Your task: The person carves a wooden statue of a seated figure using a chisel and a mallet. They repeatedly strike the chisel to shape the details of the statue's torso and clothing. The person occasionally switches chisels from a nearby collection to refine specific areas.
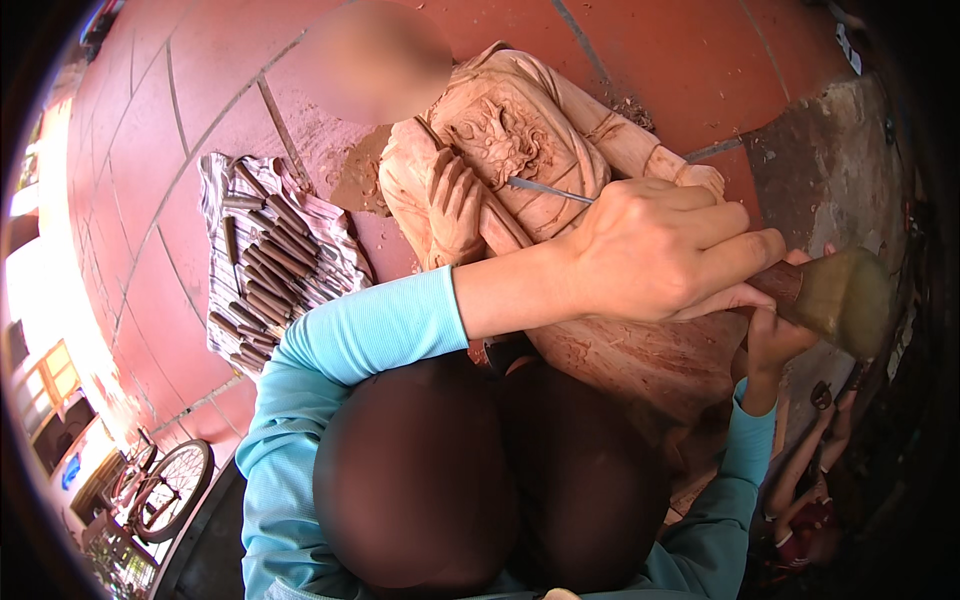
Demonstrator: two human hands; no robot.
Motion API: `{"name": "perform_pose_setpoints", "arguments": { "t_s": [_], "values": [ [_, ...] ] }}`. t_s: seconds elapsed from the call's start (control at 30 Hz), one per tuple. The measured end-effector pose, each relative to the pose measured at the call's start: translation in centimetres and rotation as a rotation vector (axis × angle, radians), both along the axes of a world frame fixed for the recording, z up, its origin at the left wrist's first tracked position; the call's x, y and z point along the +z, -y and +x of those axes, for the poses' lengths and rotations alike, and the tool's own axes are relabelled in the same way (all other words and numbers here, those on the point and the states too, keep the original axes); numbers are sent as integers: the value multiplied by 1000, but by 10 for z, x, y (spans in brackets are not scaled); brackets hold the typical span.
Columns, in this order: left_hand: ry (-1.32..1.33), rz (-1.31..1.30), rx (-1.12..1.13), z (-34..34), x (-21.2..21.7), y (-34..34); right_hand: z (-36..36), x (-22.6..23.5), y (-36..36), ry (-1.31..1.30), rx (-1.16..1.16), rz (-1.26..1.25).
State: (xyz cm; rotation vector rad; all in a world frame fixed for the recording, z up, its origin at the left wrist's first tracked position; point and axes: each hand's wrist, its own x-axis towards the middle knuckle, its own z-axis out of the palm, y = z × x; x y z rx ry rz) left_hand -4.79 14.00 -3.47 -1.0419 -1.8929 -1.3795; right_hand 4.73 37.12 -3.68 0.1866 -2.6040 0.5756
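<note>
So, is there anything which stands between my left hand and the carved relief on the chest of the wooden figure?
Nothing visible blocks the way. Only the chisel blade, which projects from your left hand, spans the gap. Its tip lies near the lower edge of the relief; I cannot tell whether it touches.

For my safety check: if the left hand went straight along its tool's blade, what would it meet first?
Probably the carved figure's chest, beside the raised relief; the blade tip seems near it, though depth is unclear.

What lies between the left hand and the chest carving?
In the head view, a chisel blade reaches from the left hand toward the chest carving.
</note>
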Motion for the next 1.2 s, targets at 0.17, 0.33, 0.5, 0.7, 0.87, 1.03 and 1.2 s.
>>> {"name": "perform_pose_setpoints", "arguments": {
  "t_s": [0.17,0.33,0.5,0.7,0.87,1.03,1.2],
  "values": [
    [-22,20,25,0,-1,-2,5,-6,0,17,-15,-162],
    [-38,47,52,-1,2,0,2,7,7,11,-18,20],
    [-153,-37,89,4,9,6,-9,31,4,-28,86,498],
    [-53,0,-4,5,4,4,-2,23,20,1,-90,89],
    [-43,21,9,5,5,5,1,27,17,64,-68,108],
    [-50,18,3,4,7,8,-8,28,35,-55,-26,-83],
    [-71,109,47,1,8,9,-14,35,49,-114,-38,-15]
  ]
}}
